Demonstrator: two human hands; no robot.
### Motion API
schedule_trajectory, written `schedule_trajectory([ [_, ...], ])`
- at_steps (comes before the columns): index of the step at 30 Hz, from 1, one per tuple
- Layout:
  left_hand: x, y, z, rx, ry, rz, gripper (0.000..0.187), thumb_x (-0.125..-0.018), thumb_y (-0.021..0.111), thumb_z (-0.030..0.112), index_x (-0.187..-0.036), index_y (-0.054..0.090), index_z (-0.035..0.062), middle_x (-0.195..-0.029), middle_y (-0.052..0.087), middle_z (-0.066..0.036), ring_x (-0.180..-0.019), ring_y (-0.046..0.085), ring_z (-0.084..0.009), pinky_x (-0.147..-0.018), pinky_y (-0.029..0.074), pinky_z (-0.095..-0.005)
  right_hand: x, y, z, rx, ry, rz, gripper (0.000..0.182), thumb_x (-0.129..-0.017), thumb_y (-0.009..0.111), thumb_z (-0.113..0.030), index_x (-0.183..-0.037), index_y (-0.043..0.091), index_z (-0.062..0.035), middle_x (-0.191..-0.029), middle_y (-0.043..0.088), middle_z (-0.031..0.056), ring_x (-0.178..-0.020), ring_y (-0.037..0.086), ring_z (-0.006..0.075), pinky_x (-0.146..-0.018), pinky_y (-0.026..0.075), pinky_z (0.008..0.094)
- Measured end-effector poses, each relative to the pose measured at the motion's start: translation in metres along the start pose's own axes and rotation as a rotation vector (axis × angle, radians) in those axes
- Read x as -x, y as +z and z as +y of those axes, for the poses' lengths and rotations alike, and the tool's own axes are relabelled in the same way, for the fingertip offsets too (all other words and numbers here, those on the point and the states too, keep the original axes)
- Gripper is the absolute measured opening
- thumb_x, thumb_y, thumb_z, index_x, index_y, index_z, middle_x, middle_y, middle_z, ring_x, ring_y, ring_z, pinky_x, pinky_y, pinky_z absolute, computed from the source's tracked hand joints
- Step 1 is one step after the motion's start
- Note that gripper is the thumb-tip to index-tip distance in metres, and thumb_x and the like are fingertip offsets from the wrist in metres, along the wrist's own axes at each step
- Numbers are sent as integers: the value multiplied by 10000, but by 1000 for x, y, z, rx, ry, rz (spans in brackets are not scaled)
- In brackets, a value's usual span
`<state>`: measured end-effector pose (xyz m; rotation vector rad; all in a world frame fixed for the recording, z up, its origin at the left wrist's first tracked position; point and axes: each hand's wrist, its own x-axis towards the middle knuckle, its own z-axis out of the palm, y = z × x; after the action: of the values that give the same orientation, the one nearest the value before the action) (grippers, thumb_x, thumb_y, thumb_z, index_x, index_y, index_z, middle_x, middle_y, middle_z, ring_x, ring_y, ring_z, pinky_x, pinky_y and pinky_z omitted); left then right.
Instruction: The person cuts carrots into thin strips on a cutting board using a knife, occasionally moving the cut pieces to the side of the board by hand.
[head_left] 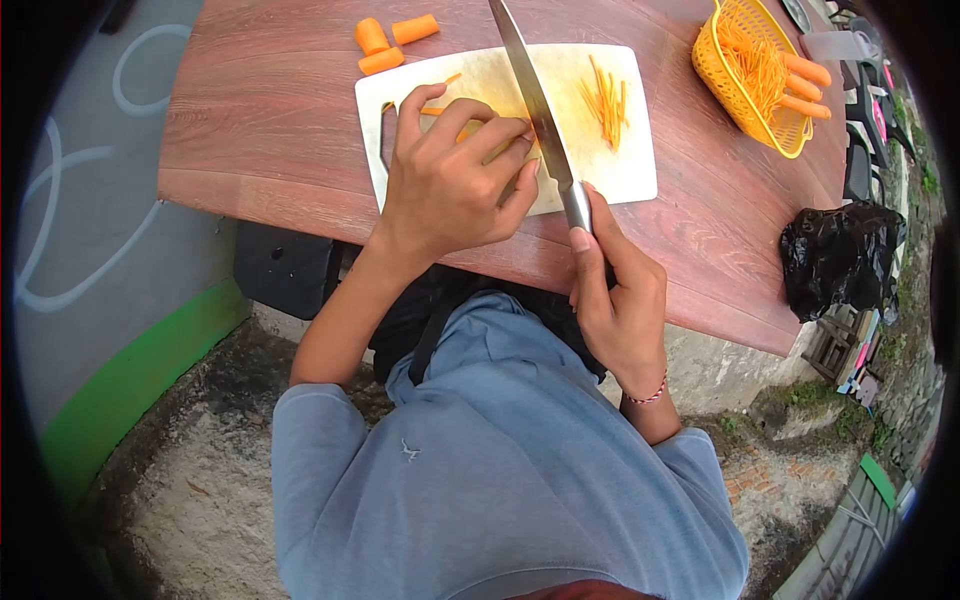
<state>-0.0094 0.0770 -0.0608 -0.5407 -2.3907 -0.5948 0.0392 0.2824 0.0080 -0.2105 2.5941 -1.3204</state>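
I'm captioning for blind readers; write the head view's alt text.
A right hand holds a silver metal knife over a white rectangular cutting board, left hand beside the blade. Thin orange carrot strips lie on the board.

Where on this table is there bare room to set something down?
Two broad patches are free: the table between the board and the basket, running down toward the bag, and the table left of the board, from the carrot chunks to the left edge. Crowded: the board's middle, under the left hand and the knife in the right hand.
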Motion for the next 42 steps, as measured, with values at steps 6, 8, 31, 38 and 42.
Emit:
schedule_trajectory([
  [6, 0, 0, 0, -4, -2, -10, 193, -848, 773, 241, -930, 829, 76, -1014, 770, 12, -969, 691, -190, -1070, 432, -560, -1, 0, -5, 84, -61, 18, 407, -1069, 657, -84, -1454, 624, 44, -890, 695, 252, -773, 740, 383, -717, 572, 411],
  [8, 0, 0, 0, -6, -1, -11, 196, -850, 773, 242, -937, 830, 76, -1015, 770, 12, -972, 690, -191, -1072, 430, -560, -1, 2, -9, 148, -115, 39, 397, -1070, 653, -87, -1442, 626, 48, -874, 693, 237, -759, 730, 396, -695, 564, 435],
  [31, -2, -22, -1, 72, -68, -3, 191, -845, 825, 129, -1035, 853, 124, -1108, 817, 14, -992, 707, -201, -1052, 441, -467, -15, -4, 4, -169, 8, 5, 413, -1088, 634, -118, -1471, 622, 37, -860, 699, 243, -749, 708, 210, -759, 561, 353],
  [38, 9, -55, 10, 10, -208, -152, 220, -828, 881, 161, -1040, 841, 118, -1144, 794, -12, -1103, 673, -247, -1019, 433, -445, -14, -5, 14, -149, 56, -10, 424, -1094, 628, -135, -1482, 612, 36, -793, 691, 201, -704, 692, 215, -722, 555, 362],
  [42, 16, -51, 12, 14, -218, -217, 245, -834, 880, 166, -1071, 838, 119, -1192, 775, -23, -1151, 646, -263, -1036, 421, -452, -30, -24, 20, -162, 118, 46, 454, -1121, 595, -196, -1528, 591, 3, -693, 624, 58, -602, 582, 85, -598, 499, 297],
])
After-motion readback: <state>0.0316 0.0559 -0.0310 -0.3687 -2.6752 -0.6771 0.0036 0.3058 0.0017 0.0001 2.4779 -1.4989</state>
